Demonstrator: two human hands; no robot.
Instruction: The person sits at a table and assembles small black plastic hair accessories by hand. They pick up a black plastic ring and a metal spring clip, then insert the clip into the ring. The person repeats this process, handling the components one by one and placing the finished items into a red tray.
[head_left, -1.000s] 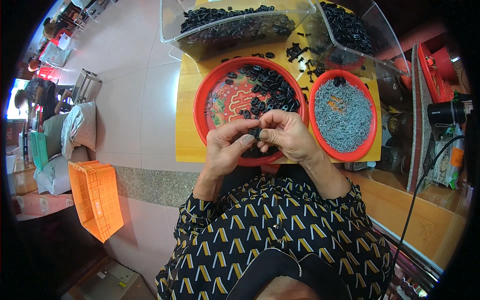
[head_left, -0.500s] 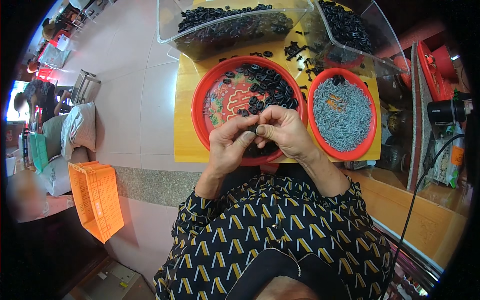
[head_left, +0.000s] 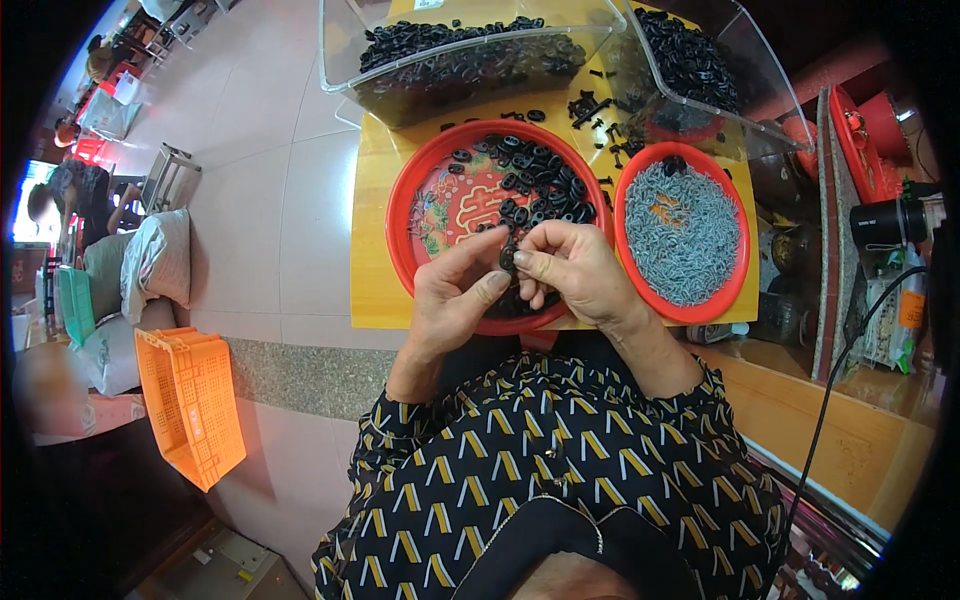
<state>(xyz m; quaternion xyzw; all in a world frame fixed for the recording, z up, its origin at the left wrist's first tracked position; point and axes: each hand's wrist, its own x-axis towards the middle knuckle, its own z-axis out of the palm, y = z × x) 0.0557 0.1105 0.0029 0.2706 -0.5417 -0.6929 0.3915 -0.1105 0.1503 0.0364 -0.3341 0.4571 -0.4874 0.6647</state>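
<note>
Over the near part of a round red tray (head_left: 398, 215), my right hand (head_left: 575, 268) pinches a small black oval plastic part (head_left: 508, 258) between thumb and forefinger. My left hand (head_left: 452, 298) is close on its left side, thumb and forefinger apart. Whether a left fingertip still touches the part is hard to tell. Many similar black oval parts with holes (head_left: 550, 180) lie in the tray, heaped toward its right side. To the right, an oval red tray (head_left: 742, 240) holds a pile of small grey screws (head_left: 690, 245), with a black piece at its far edge.
Two clear plastic bins (head_left: 470, 65) (head_left: 700, 110) full of black parts stand at the back of the yellow table (head_left: 372, 290). Loose black pieces (head_left: 590, 108) lie between them and the trays. An orange crate (head_left: 195, 405) sits on the floor at left; a black cable (head_left: 840, 370) hangs at right.
My left thumb and forefinger have spread apart from their pinch. The black part now shows between the hands, in my right fingers.
</note>
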